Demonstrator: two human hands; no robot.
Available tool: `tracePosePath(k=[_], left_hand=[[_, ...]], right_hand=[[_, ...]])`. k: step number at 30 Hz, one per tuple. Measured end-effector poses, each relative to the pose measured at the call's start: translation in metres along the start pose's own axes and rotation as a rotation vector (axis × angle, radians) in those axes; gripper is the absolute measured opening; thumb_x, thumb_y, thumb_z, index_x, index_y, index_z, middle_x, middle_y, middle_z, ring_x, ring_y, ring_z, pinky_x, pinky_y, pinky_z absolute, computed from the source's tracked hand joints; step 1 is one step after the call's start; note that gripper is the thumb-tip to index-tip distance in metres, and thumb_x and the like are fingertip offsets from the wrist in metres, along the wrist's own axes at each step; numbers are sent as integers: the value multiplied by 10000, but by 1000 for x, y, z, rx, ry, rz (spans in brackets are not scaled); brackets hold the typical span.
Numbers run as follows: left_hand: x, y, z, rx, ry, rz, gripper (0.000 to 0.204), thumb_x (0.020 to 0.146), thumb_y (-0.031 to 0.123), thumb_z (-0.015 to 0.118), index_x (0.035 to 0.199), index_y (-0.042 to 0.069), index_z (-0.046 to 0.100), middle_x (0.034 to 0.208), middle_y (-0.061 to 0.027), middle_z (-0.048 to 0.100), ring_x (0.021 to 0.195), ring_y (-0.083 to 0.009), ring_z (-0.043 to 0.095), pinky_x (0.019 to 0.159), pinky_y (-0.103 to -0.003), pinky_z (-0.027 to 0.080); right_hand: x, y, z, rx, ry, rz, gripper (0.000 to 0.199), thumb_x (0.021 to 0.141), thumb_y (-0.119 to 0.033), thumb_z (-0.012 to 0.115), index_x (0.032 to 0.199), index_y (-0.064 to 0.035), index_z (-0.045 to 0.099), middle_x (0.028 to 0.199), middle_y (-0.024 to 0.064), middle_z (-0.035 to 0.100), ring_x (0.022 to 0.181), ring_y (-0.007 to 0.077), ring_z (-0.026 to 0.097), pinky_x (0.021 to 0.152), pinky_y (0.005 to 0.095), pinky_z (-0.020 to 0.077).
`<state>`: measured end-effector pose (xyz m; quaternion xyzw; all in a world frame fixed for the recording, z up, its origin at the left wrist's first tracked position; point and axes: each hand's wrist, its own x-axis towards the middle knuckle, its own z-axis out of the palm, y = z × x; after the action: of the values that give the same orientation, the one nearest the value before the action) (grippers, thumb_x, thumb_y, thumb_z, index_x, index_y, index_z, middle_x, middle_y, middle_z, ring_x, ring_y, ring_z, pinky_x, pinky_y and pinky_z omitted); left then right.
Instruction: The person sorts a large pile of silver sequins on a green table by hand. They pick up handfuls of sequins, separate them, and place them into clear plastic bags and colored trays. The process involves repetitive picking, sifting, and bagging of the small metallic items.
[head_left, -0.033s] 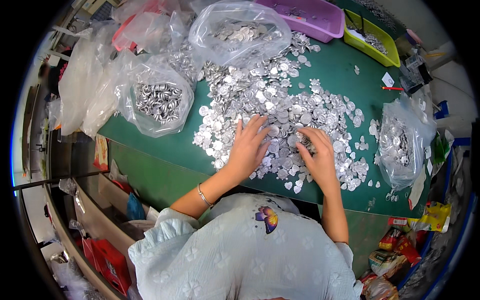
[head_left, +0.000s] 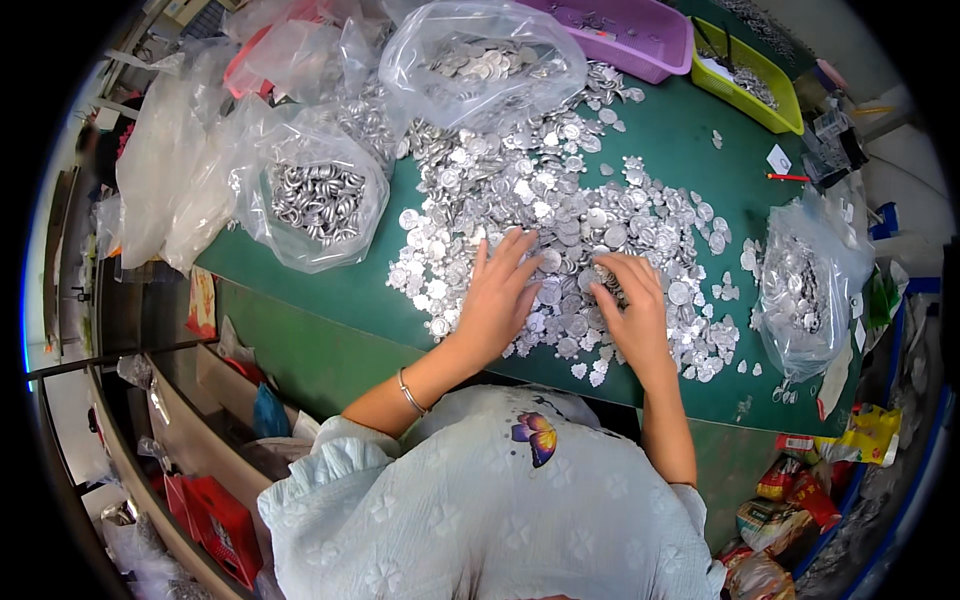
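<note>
A wide heap of small silver metal charms (head_left: 480,190), some round like coins and some with scalloped edges, spreads over the green table (head_left: 330,300). My left hand (head_left: 495,308) rests on the near left part of the heap, its fingers spread and the thumb apart. My right hand (head_left: 640,320) lies a little to the right, with fingers bent over the charms and a gap between thumb and forefinger. Neither hand visibly grips a piece, though the right fingertips partly cover the charms under them. A silver bracelet (head_left: 410,392) circles my left wrist.
Clear bags of metal pieces stand on the table: one with ring-like parts (head_left: 318,200), one at the back (head_left: 482,60), one at right (head_left: 795,285). A purple basket (head_left: 635,50) and a yellow-green basket (head_left: 748,85) sit at the back right, near a red pen (head_left: 787,178).
</note>
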<state>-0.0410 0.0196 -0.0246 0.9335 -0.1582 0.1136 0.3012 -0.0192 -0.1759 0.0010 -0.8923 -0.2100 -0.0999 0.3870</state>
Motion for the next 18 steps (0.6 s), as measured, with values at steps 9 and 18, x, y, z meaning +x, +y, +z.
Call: tracePosePath(k=[9, 18], left_hand=[[-2, 1, 14, -321, -153, 177, 396, 767, -16, 547, 1161, -18, 508, 1248, -193, 480, 1175, -336, 460, 986, -418, 374], [-40, -4, 4, -475, -178, 141, 426, 770, -57, 562, 1184, 22, 508, 1250, -155, 498, 1213, -330, 437, 1007, -413, 365]], right_hand=[[1, -3, 20, -186, -66, -35, 297, 700, -67, 683, 985, -41, 603, 1001, 62, 595, 942, 244, 519, 808, 356, 360], [-13, 4, 19, -178, 15, -31, 287, 706, -47, 672, 984, -41, 601, 1003, 58, 588, 941, 253, 509, 783, 359, 366]])
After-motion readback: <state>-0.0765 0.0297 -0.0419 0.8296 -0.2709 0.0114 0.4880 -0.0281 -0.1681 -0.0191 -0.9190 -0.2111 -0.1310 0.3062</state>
